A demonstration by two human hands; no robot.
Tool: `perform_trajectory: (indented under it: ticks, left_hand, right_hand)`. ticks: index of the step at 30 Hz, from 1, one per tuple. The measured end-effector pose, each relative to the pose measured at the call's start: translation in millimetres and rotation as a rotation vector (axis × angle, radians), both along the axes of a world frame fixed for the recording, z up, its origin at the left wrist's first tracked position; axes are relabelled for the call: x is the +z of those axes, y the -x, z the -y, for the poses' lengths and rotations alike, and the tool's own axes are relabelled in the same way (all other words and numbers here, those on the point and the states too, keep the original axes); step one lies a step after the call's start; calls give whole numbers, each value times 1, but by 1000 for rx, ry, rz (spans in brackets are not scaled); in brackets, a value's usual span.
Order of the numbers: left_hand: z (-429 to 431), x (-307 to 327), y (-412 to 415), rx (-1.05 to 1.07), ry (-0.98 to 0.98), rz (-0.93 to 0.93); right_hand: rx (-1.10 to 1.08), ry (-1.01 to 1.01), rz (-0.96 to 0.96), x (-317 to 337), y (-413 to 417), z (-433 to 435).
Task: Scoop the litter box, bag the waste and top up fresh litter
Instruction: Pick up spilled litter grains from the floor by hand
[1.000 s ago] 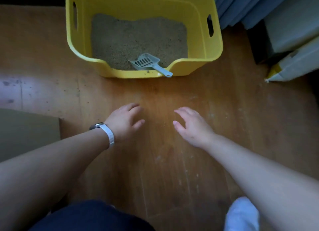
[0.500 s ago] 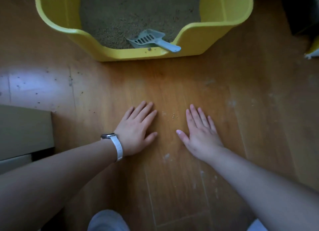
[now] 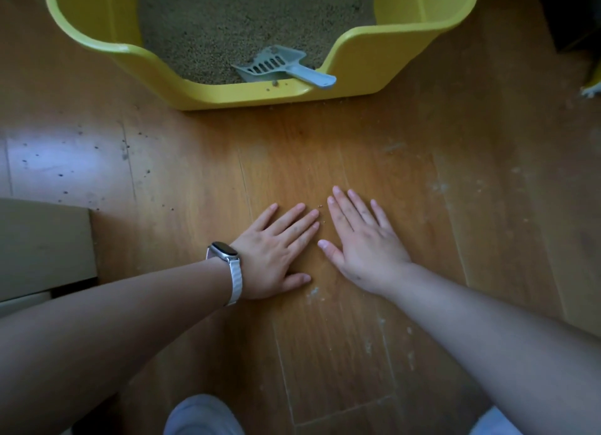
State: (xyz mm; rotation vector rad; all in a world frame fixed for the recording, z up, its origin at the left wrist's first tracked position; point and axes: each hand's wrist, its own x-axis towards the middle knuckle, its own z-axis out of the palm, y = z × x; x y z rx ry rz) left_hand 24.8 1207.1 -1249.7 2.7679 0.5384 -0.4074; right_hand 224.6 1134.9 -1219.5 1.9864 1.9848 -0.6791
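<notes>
A yellow litter box (image 3: pixel 364 60) stands on the wooden floor ahead, filled with grey-brown litter (image 3: pixel 247 21). A grey slotted scoop (image 3: pixel 276 65) lies in the litter at the low front cutout, its handle resting over the rim and pointing right. My left hand (image 3: pixel 276 249), with a white watch on the wrist, lies flat on the floor well short of the box, fingers straight. My right hand (image 3: pixel 364 239) lies flat beside it, fingers spread. Both hold nothing. A few litter grains lie between the fingertips.
Scattered litter grains (image 3: pixel 97 164) speckle the floor at left and below the box front. A pale flat panel (image 3: pixel 42 246) lies at the left edge. A dark object fills the upper right corner (image 3: pixel 575 12). My knees show at the bottom.
Both hands went from hovering with loose fingers to lying flat on the floor, and have drawn closer together. The camera moved forward and tilted down, so the box sits higher in view.
</notes>
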Motion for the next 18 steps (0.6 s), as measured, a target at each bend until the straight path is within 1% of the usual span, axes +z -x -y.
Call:
perform_trajectory:
  ticks: [5, 9, 12, 15, 18]
  left_hand:
    - [-7, 0, -11, 13, -3, -1]
    - [-17, 0, 0, 43, -9, 39]
    - [-26, 2, 10, 56, 0, 37]
    - [-43, 4, 6, 4, 16, 1]
    - [-60, 5, -6, -72, -4, -22]
  right_hand:
    - [12, 53, -22, 4, -13, -12]
    - [63, 100, -62, 3, -13, -14]
    - [93, 119, -110, 5, -11, -15]
    - [141, 133, -115, 8, -12, -6]
    - [140, 123, -138, 9, -16, 11]
